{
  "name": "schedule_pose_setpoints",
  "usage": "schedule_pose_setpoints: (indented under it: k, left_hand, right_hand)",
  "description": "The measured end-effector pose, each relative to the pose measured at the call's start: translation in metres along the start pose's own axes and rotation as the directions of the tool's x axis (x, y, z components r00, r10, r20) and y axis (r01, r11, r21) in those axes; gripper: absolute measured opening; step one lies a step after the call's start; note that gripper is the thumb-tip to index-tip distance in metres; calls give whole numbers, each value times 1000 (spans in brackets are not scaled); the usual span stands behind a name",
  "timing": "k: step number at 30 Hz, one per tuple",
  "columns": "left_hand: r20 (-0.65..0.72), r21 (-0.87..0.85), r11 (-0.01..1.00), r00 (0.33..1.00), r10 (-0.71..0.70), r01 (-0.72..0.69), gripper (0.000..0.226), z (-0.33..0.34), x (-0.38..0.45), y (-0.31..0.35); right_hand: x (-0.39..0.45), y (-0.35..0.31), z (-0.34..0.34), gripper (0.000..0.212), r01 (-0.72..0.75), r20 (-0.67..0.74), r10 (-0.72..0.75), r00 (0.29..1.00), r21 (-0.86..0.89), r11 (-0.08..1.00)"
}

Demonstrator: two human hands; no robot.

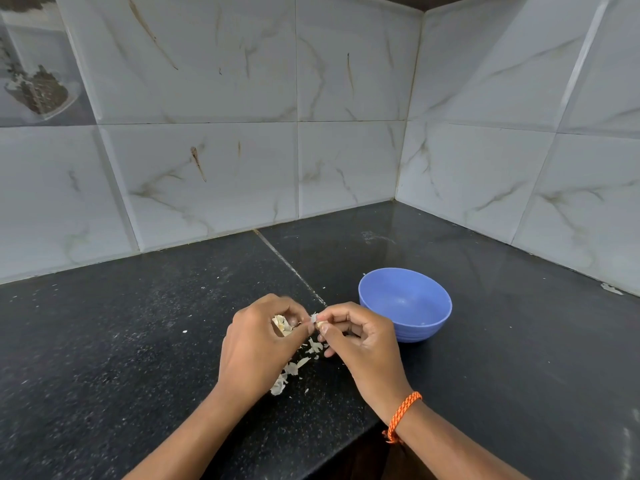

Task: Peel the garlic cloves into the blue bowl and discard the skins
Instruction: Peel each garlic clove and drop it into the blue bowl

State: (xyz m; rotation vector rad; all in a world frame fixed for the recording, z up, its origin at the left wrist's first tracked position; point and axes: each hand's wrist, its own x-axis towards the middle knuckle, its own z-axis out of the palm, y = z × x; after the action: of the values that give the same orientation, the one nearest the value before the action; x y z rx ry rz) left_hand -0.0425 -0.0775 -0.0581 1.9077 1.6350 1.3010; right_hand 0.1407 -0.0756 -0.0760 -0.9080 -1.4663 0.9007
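You pinch a garlic clove between right hand and left hand, whose curled fingers also cup more garlic. Loose skins litter the counter beneath; the blue bowl just beside looks empty, so most peeling and discarding remain.

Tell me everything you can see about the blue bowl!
The blue bowl is round, smooth and looks like plastic, with faint ridges near its base. It sits upright on the dark speckled counter, just beyond the right hand, not visibly touching it. Its visible inside holds only a tiny pale speck; no cloves show.
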Motion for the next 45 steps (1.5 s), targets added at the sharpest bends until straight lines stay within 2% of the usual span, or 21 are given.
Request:
schedule_pose_setpoints:
  k: [3, 7, 12, 23, 29, 38, 45]
  left_hand:
    - [28, -50, 999, 999, -18, 20, 25, -1, 1, 1]
    - [70, -165, 985, 997, -45, 56, 18, -1, 1, 2]
    - [106, -209, 976, 994, -36, 58, 15, -1, -1, 6]
    - [74, -124, 992, 997, -6, 15, 15, 5, -3, 3]
    - [23, -23, 999, 999, 25, -25, 15, 5, -5, 4]
    - [-13, 21, 998, 998, 54, -54, 13, 6, -5, 3]
    - [50, -131, 991, 999, -16, 23, 17, 6, -5, 4]
  right_hand:
    - [1, 0, 0, 14, 1, -20, -1, 1000, -14, 1000]
    - [1, -1, -1, 13, -2, -29, 1, 1000, -32, 999]
    - [1, 0, -2, 14, 9, -36, -10, 999, -48, 999]
    - [-2, 3, 3, 18, 171, -60, -200, 978, -321, 932]
    - [-4, 3, 4, 19, 161, -38, -182, 983, -311, 937]
    - [-4, 0, 5, 17, 151, -34, -165, 986, -254, 955]
    - [-2, 2, 4, 17, 68, -52, -73, 996, -83, 994]
